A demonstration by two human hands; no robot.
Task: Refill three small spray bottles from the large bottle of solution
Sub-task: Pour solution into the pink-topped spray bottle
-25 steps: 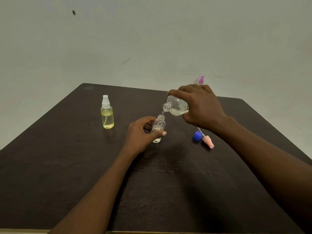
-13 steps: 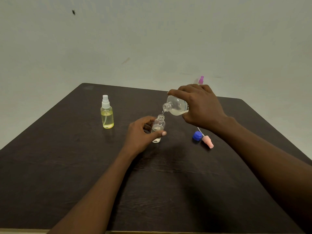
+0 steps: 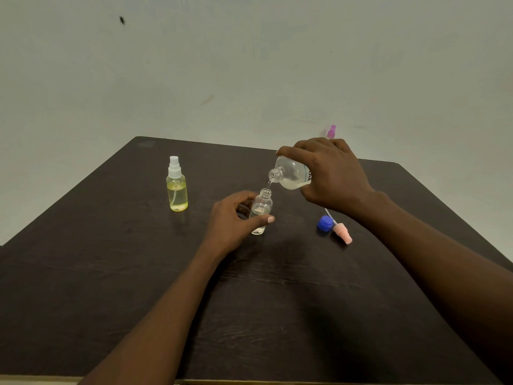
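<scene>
Right hand [image 3: 330, 173] grips the tilted large bottle [image 3: 291, 175], hiding most of it and all but the purple top of 1 spray bottle [image 3: 331, 131] behind; left hand [image 3: 233, 218] holds the open small bottle [image 3: 261, 209] upright on the table [image 3: 83, 273] beneath its mouth

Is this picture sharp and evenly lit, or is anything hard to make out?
Head view: soft, dim light, faint shadows under the hands on the table; wide-angle bending at the edges; the clear small bottle nearly vanishes against the dark wood.
</scene>
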